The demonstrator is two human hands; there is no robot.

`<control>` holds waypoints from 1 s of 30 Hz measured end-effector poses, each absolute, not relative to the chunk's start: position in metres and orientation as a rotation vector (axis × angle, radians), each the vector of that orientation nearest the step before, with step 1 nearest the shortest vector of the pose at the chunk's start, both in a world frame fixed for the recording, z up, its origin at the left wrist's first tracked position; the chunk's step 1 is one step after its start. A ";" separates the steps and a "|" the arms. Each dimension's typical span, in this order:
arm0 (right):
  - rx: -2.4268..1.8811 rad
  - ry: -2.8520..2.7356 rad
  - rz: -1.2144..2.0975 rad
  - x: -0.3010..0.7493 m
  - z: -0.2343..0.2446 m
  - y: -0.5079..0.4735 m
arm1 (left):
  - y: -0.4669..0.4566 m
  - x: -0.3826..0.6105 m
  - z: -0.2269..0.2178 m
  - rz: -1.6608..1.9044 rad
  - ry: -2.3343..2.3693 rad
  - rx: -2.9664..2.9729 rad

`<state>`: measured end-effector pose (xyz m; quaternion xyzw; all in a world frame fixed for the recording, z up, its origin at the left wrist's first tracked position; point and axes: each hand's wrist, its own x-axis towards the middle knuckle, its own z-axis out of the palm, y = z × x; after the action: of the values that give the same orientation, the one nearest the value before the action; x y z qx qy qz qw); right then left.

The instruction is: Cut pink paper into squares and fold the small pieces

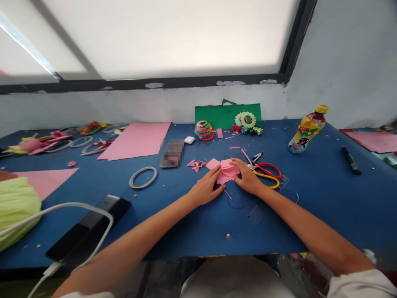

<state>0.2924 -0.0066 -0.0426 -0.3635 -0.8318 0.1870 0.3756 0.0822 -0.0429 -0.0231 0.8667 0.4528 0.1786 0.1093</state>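
Both my hands rest on a folded pink paper piece [226, 170] lying on the blue table [325, 198]. My left hand [206, 188] presses its fingers onto the paper's left edge. My right hand [248, 177] lies on its right side with the fingers curled over the paper. Red and yellow scissors [267, 171] lie just right of my right hand. Small pink scraps [196, 164] lie just left of the paper.
A pink sheet [138, 140], a tape ring [143, 177], a blurred phone [172, 153], a green card [228, 115] with paper rosettes [204, 130], a yellow bottle [307, 129] and a black marker [351, 160] are on the table. A power bank [89, 227] with white cable lies front left.
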 end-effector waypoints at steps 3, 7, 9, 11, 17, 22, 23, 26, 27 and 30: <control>-0.933 -2.113 0.470 0.293 -0.040 -0.008 | -0.035 0.088 -0.020 0.602 1.373 2.532; -1.002 -2.089 0.424 0.292 -0.034 -0.011 | -0.032 0.091 -0.013 0.736 1.557 2.446; -1.056 -2.093 0.392 0.298 -0.027 -0.009 | -0.030 0.094 -0.009 0.768 1.631 2.406; -1.136 -2.108 0.356 0.310 -0.019 -0.004 | -0.023 0.098 -0.005 0.754 1.668 2.384; -1.483 -2.249 0.374 0.374 -0.003 0.012 | 0.030 0.113 -0.005 0.458 1.666 2.330; -1.673 -2.373 0.420 0.396 0.006 0.008 | 0.070 0.115 0.001 0.211 1.545 2.262; -1.711 -2.396 0.427 0.396 0.008 0.007 | 0.074 0.115 0.003 0.189 1.520 2.260; -1.793 -2.454 0.447 0.391 0.012 0.004 | 0.087 0.116 0.009 0.087 1.464 2.221; -1.802 -2.467 0.450 0.389 0.014 0.004 | 0.091 0.116 0.011 0.046 1.450 2.197; -1.808 -2.488 0.442 0.384 0.017 0.003 | 0.101 0.116 0.015 -0.004 1.417 2.129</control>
<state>0.3844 0.0034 0.0174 -0.5818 -0.8006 0.1423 0.0175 0.1162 0.1013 0.0154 0.7972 0.5305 -0.0016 0.2880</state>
